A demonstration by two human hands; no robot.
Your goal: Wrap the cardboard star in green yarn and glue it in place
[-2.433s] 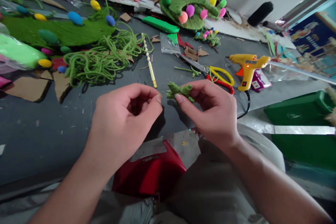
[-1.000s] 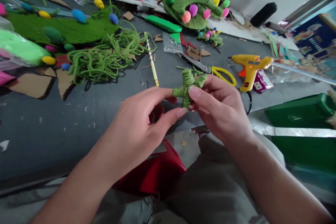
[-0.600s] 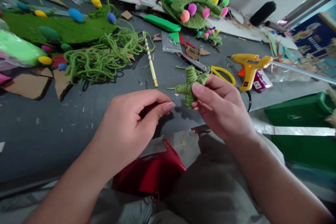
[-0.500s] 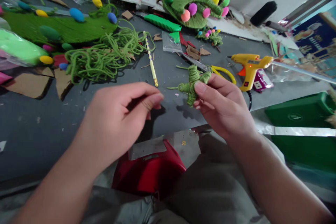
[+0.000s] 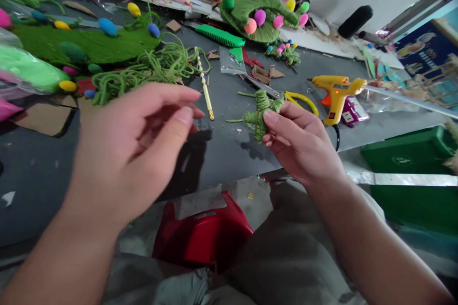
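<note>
Your left hand (image 5: 125,152) is drifting farther left of the pencil (image 5: 207,98), fingers loosely open; right of it, your right hand (image 5: 306,145) is pinching the yarn-wrapped piece (image 5: 262,101). Probably looking light, soft-skinned, kinda stiff inside, so gripping mid-body's best.

A craft workspace: glue gun (image 5: 338,93) at right, yarn (image 5: 150,69) and pencil (image 5: 204,88) left of it, on a cluttered table (image 5: 222,152).
</note>
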